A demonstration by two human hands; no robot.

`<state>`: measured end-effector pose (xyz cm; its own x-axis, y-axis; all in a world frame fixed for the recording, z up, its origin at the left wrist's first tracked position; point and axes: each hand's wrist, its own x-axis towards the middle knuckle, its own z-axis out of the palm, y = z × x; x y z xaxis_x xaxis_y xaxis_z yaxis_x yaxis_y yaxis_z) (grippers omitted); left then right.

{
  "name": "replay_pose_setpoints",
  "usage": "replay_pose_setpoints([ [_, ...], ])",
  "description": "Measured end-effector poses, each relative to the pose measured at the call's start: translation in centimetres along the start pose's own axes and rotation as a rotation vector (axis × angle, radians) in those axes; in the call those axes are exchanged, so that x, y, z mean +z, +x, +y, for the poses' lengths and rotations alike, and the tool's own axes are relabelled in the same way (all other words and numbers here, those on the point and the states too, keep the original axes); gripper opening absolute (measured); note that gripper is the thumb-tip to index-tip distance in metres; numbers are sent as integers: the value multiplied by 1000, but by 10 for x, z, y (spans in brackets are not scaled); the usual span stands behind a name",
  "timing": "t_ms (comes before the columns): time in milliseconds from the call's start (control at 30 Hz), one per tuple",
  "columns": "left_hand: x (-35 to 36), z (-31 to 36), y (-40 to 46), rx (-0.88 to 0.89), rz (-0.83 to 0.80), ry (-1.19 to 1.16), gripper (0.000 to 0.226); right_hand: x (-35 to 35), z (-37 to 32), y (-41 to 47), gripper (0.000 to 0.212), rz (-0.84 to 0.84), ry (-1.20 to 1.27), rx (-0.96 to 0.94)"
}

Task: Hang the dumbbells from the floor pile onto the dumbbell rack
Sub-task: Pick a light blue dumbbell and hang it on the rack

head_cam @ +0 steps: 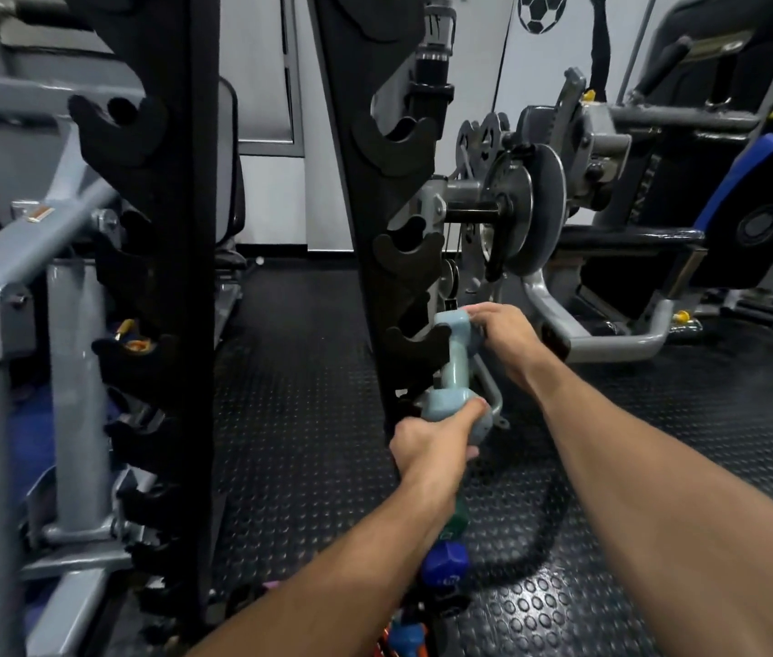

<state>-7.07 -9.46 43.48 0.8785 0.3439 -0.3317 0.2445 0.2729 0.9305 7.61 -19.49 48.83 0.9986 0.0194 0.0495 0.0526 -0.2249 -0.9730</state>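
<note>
Two hands share one pale blue rubber-coated dumbbell [454, 372], which stands nearly upright just beside the right-hand post of the black notched dumbbell rack [377, 192]. The left hand [431, 445] has its grip closed round the lower head, fingers curled over the top of it and thumb under. The right hand [503, 336] cups the upper head, fingers wrapped over its far side (the fingertips themselves are hidden). The dumbbell's handle sits right against one of the rack's lower hooked cradles, with the upper head level with the cradle's tip; whether the handle rests in the notch cannot be told.

Below the dumbbell, near the rack's foot, lies the floor pile [441, 566]: a dark blue hexagonal dumbbell head, a green one above it partly behind the left forearm, and orange and blue bits at the bottom edge. The black studded rubber floor [612, 585] spreads out from the rack. Beside the rack's right post stands a grey weight machine [531, 215] with round metal plates on its shaft. The rack's left post [171, 277] carries more empty-looking cradles, with a grey steel frame [10, 286] just beyond it.
</note>
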Motion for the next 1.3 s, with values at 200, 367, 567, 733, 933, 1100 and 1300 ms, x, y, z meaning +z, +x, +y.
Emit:
replay_pose_setpoints([
  [200, -1, -3, 23, 48, 31, 18, 61, 4, 8, 24, 35, -37, -78, -54],
  [367, -2, -2, 31, 68, 17, -24, 56, 17, 11, 33, 30, -63, -99, -84],
  [567, -7, -8, 37, 9, 27, 9, 69, 39, 28, 40, 30, -114, 6, -76],
  [733, -25, -14, 40, -37, 3, 81, 79, 51, 32, 29, 42, -222, 17, -89],
  [933, -25, -9, 40, -4, 24, 178, 77, 48, 35, 34, 39, -222, 28, -36],
  [1100, -27, -8, 38, 13, 1, 219, 77, 45, 36, 29, 35, -246, 31, -47],
  [1300, -31, -4, 35, 92, 7, 288, 71, 38, 38, 25, 28, -242, 86, -59],
])
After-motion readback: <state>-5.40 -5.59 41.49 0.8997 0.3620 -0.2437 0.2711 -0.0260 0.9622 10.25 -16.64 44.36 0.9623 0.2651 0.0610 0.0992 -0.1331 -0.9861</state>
